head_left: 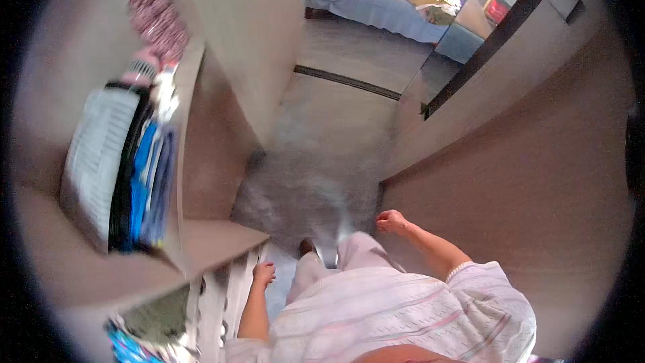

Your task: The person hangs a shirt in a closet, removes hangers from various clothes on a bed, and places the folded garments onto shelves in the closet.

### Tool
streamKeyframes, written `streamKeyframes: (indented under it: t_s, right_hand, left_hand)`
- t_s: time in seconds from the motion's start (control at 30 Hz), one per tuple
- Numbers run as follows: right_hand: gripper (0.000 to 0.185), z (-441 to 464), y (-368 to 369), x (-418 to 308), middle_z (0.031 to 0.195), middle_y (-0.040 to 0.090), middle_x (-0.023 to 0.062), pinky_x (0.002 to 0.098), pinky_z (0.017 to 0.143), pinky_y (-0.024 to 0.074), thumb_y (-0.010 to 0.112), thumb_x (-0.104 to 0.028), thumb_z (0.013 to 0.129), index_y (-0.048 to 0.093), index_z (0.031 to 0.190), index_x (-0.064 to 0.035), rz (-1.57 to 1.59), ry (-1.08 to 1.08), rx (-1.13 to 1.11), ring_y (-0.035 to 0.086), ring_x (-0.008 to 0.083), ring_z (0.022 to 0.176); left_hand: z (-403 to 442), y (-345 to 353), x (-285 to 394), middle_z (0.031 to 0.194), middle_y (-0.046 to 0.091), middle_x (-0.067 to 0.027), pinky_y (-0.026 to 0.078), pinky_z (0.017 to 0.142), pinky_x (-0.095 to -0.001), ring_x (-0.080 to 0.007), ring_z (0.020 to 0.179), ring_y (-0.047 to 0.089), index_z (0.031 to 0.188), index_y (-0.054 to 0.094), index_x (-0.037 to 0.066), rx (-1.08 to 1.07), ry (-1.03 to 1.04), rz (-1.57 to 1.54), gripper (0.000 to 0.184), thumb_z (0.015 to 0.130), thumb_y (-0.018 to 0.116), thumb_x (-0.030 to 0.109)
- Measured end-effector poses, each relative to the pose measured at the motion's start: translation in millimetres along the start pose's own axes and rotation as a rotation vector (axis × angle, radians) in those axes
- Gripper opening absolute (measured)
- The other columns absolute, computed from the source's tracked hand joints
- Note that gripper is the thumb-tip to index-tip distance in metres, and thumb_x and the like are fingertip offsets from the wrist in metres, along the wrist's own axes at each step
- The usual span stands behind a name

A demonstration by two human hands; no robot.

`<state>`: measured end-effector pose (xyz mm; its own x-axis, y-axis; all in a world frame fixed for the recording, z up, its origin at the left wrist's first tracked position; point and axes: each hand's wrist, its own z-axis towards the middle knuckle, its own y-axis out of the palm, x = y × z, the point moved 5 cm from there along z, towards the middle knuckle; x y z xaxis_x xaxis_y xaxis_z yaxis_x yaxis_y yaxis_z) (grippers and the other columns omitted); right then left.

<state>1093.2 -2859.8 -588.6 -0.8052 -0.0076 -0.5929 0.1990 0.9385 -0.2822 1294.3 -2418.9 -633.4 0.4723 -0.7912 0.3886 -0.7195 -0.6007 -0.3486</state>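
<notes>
My left hand (265, 273) hangs low at my side, beside the front corner of a wooden shelf unit (228, 238). Its fingers are loosely curled in, with nothing visible in them. On the other side, my right hand (391, 221) hangs near the brown wooden panel (497, 181), its fingers also curled and holding nothing that shows. Folders and books (144, 181) stand upright on the shelf to my left. A pinkish knitted or ruffled item (158, 17) lies or hangs beyond them, blurred.
A narrow grey floor (322, 141) leads to a doorway with a dark threshold strip (346, 81). Past it is a bed (376, 10) with crumpled cloth (430, 0). A mirror or glossy panel (484, 13) stands at right. Lower left, patterned items (158, 316) sit in an open compartment.
</notes>
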Motion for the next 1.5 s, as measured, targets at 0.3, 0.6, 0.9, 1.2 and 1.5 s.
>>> streamKeyframes:
  t_s: [0.3,0.6,0.9,1.2,1.5]
  right_hand:
    - [0.019,61,-117,-31,0.064,0.061,0.0029,0.0264,0.042,0.0421,0.056,-0.017,0.075,0.064,0.089,-0.0062,0.068,0.271,0.105,0.056,0.0116,0.051]
    - [0.02,214,-328,-183,0.068,0.061,0.0035,0.0272,0.049,0.0463,0.054,-0.014,0.076,0.064,0.089,-0.003,-0.014,-0.028,0.234,0.057,0.013,0.055]
    - [0.022,340,-454,-324,0.069,0.061,0.0034,0.0244,0.044,0.0411,0.054,-0.015,0.078,0.061,0.094,-0.0014,0.23,-0.13,0.221,0.056,0.0096,0.058]
    - [0.018,394,-589,-303,0.074,0.061,0.0058,0.0218,0.04,0.0395,0.055,-0.011,0.078,0.06,0.093,-0.0032,0.667,0.211,0.398,0.058,0.0116,0.057]
    - [0.019,504,-772,-306,0.073,0.061,0.0065,0.0238,0.037,0.0361,0.054,-0.012,0.076,0.061,0.093,-0.0046,0.539,0.333,0.352,0.057,0.0123,0.052]
  left_hand:
    - [125,10,295,0.076,0.064,-0.0065,0.047,0.047,-0.028,-0.0144,0.05,0.059,0.103,0.061,0.005,-0.006,0.299,0.111,0.031,0.073,0.058,0.014]
    - [179,38,469,0.073,0.061,-0.0068,0.044,0.04,-0.0265,-0.015,0.053,0.059,0.107,0.058,0.005,0.0,0.123,0.15,0.032,0.075,0.053,0.009]
    - [274,34,641,0.073,0.061,-0.0068,0.045,0.043,-0.0311,-0.0168,0.055,0.059,0.105,0.058,0.006,-0.02,0.047,0.268,0.031,0.074,0.054,0.009]
    - [378,68,1004,0.069,0.062,-0.0124,0.048,0.053,-0.035,-0.0221,0.055,0.06,0.093,0.064,0.004,0.025,0.342,0.671,0.027,0.069,0.056,0.014]
    - [377,277,1347,0.084,0.065,-0.0111,0.049,0.067,-0.0303,-0.0186,0.072,0.062,0.102,0.062,0.004,-0.113,0.733,0.475,0.033,0.072,0.055,0.017]
